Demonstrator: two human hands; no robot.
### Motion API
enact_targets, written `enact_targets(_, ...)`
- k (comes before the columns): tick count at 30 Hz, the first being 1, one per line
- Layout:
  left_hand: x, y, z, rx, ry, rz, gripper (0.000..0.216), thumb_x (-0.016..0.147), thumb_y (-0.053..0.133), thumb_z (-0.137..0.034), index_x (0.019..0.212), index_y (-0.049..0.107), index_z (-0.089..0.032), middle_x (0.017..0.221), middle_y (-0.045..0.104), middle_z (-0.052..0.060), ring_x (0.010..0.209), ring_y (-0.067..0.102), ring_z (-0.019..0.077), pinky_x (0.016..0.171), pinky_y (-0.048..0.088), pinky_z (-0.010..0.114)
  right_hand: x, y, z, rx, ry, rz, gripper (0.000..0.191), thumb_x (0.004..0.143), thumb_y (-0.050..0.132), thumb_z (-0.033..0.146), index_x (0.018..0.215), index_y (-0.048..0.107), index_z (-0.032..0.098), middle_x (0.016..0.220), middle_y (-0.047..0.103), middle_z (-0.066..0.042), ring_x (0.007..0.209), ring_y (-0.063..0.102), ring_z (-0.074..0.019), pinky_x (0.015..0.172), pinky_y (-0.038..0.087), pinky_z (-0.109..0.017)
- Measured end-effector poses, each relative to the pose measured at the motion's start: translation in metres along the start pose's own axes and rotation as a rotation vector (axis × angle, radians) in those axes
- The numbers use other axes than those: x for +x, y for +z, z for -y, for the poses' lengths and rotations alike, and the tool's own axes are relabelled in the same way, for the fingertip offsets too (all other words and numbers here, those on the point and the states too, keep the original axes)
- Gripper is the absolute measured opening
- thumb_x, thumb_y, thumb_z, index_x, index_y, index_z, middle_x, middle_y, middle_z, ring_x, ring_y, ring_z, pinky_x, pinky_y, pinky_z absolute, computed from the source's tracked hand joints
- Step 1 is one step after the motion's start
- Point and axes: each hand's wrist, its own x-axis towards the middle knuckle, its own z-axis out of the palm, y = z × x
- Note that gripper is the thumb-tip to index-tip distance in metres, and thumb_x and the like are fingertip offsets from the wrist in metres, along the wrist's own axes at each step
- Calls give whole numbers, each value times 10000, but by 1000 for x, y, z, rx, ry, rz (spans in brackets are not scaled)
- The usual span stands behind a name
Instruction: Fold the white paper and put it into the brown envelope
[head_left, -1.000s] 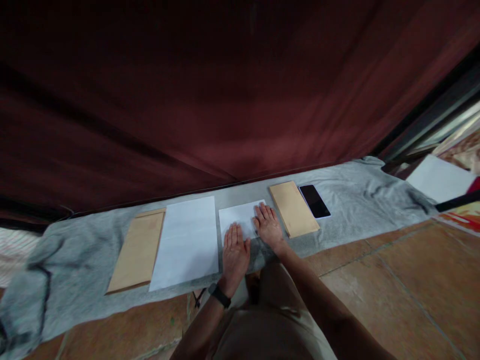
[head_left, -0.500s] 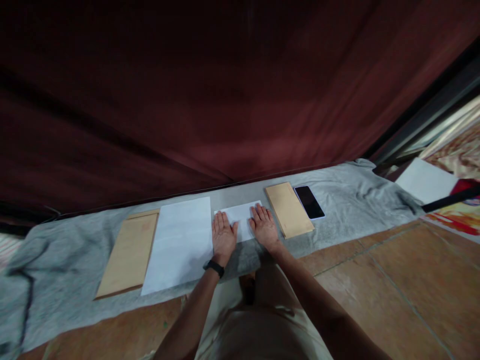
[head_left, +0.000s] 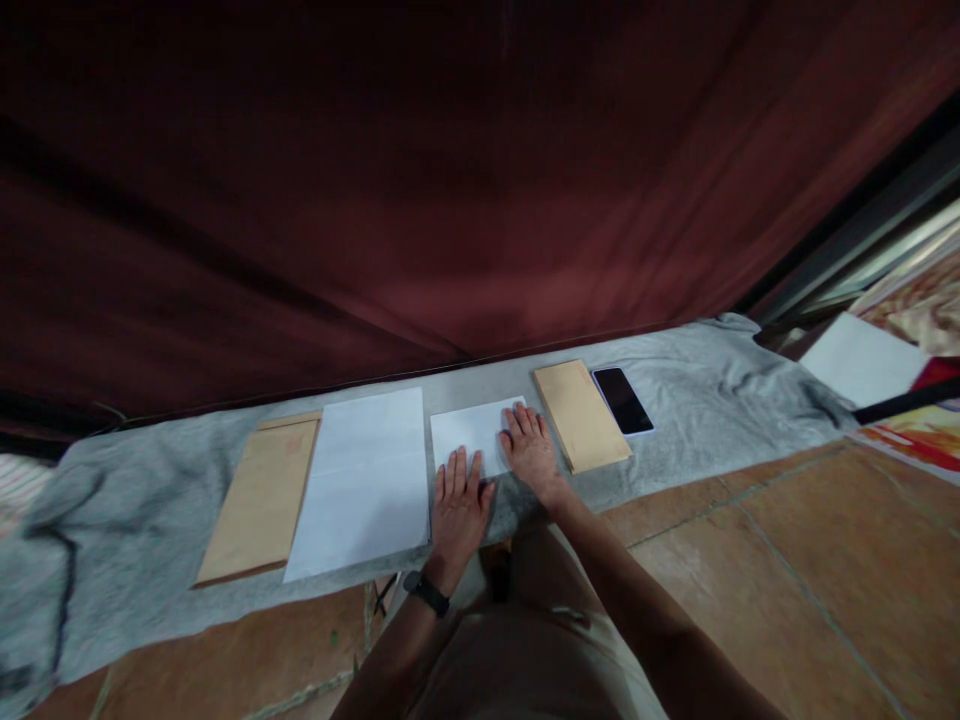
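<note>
A folded sheet of white paper (head_left: 474, 427) lies in front of me on a grey cloth. My left hand (head_left: 459, 508) is open and flat, its fingertips on the near edge of the paper. Over the paper's right end rests my right hand (head_left: 529, 446), also open, with fingers spread. Just left of the folded paper lie larger white sheets (head_left: 367, 475), and a brown envelope (head_left: 262, 498) sits at their left side. Another brown envelope (head_left: 583, 415), or a stack of them, is close to the right of my right hand.
A smartphone (head_left: 623, 401) with a dark screen lies beyond the right envelope. The grey cloth (head_left: 701, 400) covers a long, narrow surface below a dark red curtain (head_left: 465, 220). Brown floor tiles (head_left: 765, 540) show on the near side. White paper (head_left: 862, 360) sits at far right.
My left hand has slid toward me from the paper's left end to its near edge, uncovering more of the sheet. My right hand stays almost in place. The view has shifted slightly.
</note>
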Motion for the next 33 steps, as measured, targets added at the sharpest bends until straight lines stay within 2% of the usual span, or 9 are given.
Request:
enact_targets(2, 0, -1, 0, 8, 1, 2, 564, 1022, 410, -378, 1538, 418, -151, 1634, 325, 170, 1539, 252, 318, 1218, 292, 557, 1, 0, 12, 19, 11, 2, 514, 1042, 424, 312, 1510, 461, 100, 1589, 415, -168, 1454, 405, -322, 1208, 267, -522)
enact_targets(5, 1, -1, -1, 14, -4, 11, 575, 1016, 411, -359, 1542, 407, -126, 1629, 327, 184, 1540, 246, 320, 1224, 277, 562, 2, 3, 29, 70, -55, 35, 497, 1048, 412, 312, 1519, 459, 160, 1607, 401, -117, 1458, 404, -288, 1215, 273, -489)
enact_targets(8, 1, -1, -2, 21, 0, 23, 572, 1015, 412, -350, 1539, 412, -121, 1626, 331, 188, 1540, 244, 322, 1225, 276, 561, 0, 7, 36, 84, -107, 74, 459, 1052, 418, 305, 1490, 504, 198, 1606, 409, -93, 1466, 395, -266, 1222, 265, -472)
enact_targets(12, 0, 0, -2, 24, -5, 9, 576, 1021, 408, -374, 1548, 397, -142, 1627, 335, 185, 1540, 249, 315, 1222, 281, 559, -6, 8, 22, 58, -119, 69, 464, 1055, 428, 325, 1499, 491, 206, 1614, 393, -98, 1487, 365, -258, 1229, 248, -470)
enact_targets(18, -5, -2, -1, -14, -16, 5, 626, 1024, 394, -426, 1544, 375, -78, 1617, 343, 214, 1540, 249, 319, 1226, 286, 550, -18, 0, -3, 5, -72, 30, 511, 1055, 414, 372, 1526, 451, 177, 1610, 391, -129, 1486, 367, -283, 1210, 289, -481)
enact_targets(27, -27, -6, 3, -36, -12, 10, 628, 1031, 363, -410, 1541, 353, -43, 1594, 386, 222, 1525, 293, 312, 1213, 334, 523, -28, -2, -11, -18, -29, 3, 535, 1046, 423, 374, 1546, 418, 184, 1614, 384, -130, 1474, 386, -290, 1213, 276, -491)
enact_targets(30, -10, -4, -2, -42, 8, 26, 597, 1037, 331, -365, 1531, 366, -31, 1594, 389, 220, 1518, 311, 299, 1213, 344, 492, -27, -2, -10, -23, -24, 5, 524, 1050, 410, 376, 1535, 436, 178, 1612, 390, -129, 1475, 382, -288, 1210, 275, -484)
enact_targets(33, 28, 0, -7, -63, 68, 38, 592, 1036, 315, -344, 1540, 348, -35, 1605, 378, 202, 1521, 307, 279, 1221, 334, 473, -27, -3, -9, -29, -32, 6, 524, 1049, 417, 388, 1523, 455, 167, 1608, 396, -133, 1473, 382, -296, 1206, 278, -482)
